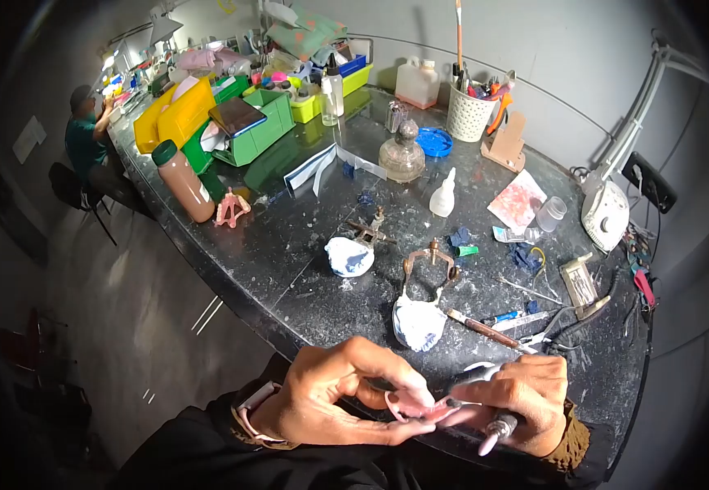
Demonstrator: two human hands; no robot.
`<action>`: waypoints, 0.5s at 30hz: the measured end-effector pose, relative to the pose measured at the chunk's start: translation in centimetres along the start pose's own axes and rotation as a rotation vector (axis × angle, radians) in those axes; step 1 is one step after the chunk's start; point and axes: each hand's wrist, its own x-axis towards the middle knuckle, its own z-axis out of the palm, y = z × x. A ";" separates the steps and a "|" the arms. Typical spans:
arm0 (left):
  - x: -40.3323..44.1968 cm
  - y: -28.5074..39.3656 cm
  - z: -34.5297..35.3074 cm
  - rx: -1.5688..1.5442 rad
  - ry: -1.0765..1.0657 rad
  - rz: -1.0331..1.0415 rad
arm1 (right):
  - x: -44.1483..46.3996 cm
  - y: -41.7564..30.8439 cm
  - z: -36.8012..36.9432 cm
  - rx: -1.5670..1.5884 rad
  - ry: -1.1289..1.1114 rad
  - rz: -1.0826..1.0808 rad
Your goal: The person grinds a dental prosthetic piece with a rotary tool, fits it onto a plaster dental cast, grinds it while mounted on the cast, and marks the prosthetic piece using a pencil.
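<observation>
Pink dental pc (404, 406) finger-pinched by L hand (334, 392); R hand (527, 398) curls fingers round tool (503, 426); loose hold cld mean slip & gouge.

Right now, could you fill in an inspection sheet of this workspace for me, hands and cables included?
Surface: black bench, dusty and speckled.
Job's things: pink piece and a tool, the latter partly hidden.
Clutter: green bin, brown bottle, white basket of tools, blue scraps.
Hands: left hand holds the pink piece; right hand grips the tool.
Cables: dark cord curves at the bench's right side.
Surroundings: grey wall behind; another person sits by the bench's far left part.
</observation>
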 end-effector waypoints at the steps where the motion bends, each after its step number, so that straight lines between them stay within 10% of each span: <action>1: 0.0 -0.2 0.0 -0.100 0.008 0.006 | 0.0 -0.1 -0.1 0.015 -0.003 0.013; 15: -0.8 -2.7 1.2 -0.395 0.111 -0.039 | -0.2 -0.6 0.2 0.166 0.054 0.203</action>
